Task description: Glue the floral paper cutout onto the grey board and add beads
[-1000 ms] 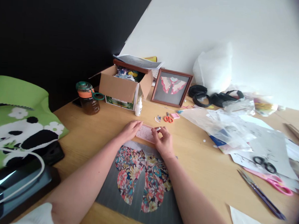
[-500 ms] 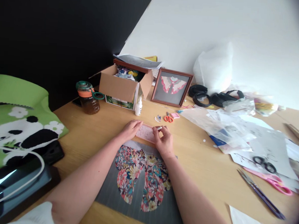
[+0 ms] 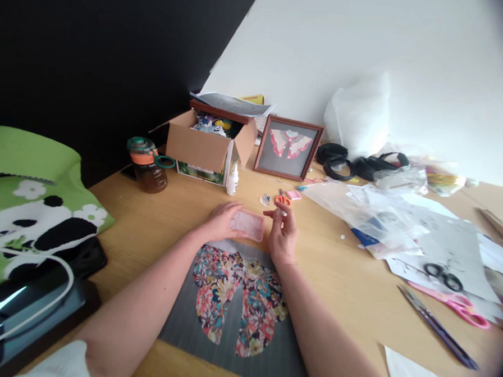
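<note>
My left hand (image 3: 219,220) holds a small pink tray of tiny beads (image 3: 247,225) at its left end, tipped a little off the table. My right hand (image 3: 282,232) has come off the tray and is raised just to its right, thumb and forefinger pinched together; what they hold is too small to make out. Just below both hands lies a grey mat (image 3: 210,338) bearing a floral fabric collar shape (image 3: 239,297).
Beyond the hands lie small orange scissors (image 3: 282,199), a glue bottle (image 3: 233,180), a cardboard box (image 3: 207,145), a framed collar picture (image 3: 288,146) and a water bottle (image 3: 148,165). Papers, plastic bags and larger scissors (image 3: 438,327) cover the right side. A panda bag (image 3: 26,210) sits left.
My right hand let go of the tray's right end and lifted away with its fingers pinched. The left hand has raised the tray slightly.
</note>
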Tool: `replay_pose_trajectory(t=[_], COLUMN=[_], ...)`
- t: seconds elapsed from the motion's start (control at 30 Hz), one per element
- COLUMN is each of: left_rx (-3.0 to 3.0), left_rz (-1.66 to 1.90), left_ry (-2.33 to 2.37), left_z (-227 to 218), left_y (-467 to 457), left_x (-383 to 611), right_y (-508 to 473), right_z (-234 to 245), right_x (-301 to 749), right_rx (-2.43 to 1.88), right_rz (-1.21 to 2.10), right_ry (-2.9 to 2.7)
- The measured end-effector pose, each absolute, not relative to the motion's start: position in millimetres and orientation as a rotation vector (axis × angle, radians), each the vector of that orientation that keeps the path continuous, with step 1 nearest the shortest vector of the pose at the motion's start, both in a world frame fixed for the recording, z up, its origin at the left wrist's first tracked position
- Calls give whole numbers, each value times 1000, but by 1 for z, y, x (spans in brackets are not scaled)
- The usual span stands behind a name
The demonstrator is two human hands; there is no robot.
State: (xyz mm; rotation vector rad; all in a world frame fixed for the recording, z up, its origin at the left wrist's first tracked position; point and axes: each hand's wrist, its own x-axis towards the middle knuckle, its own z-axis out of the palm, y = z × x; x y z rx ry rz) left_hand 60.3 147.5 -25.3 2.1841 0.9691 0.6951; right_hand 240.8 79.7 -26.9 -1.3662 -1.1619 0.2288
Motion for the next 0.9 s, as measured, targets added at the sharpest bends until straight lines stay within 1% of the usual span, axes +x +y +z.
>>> replay_pose_trajectory(t=[0.23,0.37,0.6,0.9], left_rx=[1857,1811,1824,1872], left_rz=[805,840,897,919], left_ry=[1038,1055,1133,1196], left_z=[-25,-25,-26,-29], left_y=[148,149,147,147], left_x=[60,60,63,65], right_y=[82,84,87,87], right_z=[-33,-39,-41,-42], right_x=[243,240,248,246], right_rx=[-1476,-1560,-1781,-1786], right_rz=[223,231,200,208], right_ry=[-1663,-1828,-1666,-1703])
